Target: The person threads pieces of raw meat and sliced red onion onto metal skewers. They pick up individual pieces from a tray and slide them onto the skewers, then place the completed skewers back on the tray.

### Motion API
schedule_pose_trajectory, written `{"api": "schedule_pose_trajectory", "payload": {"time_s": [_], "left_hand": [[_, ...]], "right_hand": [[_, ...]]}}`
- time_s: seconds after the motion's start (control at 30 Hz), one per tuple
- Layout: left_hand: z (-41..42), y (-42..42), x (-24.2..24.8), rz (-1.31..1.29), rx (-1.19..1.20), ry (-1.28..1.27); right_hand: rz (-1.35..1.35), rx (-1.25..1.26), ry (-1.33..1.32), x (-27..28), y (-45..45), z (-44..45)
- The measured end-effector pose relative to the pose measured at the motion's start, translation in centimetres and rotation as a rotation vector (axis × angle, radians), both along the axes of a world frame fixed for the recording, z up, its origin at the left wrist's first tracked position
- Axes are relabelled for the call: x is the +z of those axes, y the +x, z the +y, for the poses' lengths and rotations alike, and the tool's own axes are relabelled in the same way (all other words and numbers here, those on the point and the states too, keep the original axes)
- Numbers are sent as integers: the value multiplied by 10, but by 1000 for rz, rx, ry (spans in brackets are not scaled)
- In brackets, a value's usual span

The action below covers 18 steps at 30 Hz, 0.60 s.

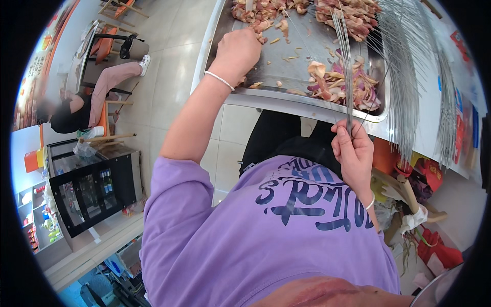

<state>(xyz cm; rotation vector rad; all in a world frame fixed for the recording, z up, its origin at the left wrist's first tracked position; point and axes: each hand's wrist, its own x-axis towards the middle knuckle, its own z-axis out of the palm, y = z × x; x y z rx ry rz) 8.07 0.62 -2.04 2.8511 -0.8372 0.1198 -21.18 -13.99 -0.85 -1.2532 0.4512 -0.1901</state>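
My left hand is curled over the near left part of a metal tray. A piece of raw meat shows at its fingertips; the back of the hand hides the fingers. At the tray's near right edge, my right hand pinches a bundle of thin metal skewers between thumb and fingers. The skewers point away across the tray. Loose raw meat pieces lie at the far left of the tray. Stacked meat sits at the far right, and sliced red onion with meat scraps at the near right.
Many bare metal skewers lie along the tray's right side on a white tabletop. Right of my legs are a wooden stool and bags. At left, a person sits by a table; a black glass-door cabinet stands nearer.
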Motion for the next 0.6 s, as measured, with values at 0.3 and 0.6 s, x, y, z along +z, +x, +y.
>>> {"api": "schedule_pose_trajectory", "payload": {"time_s": [0.3,0.6], "left_hand": [[19,-1,53,1219,-208,-1203],[-5,-39,36,1383,-15,-1768]], "right_hand": [[25,64,-16,-5,-4,-1],[29,44,-85,-4,-8,1]]}}
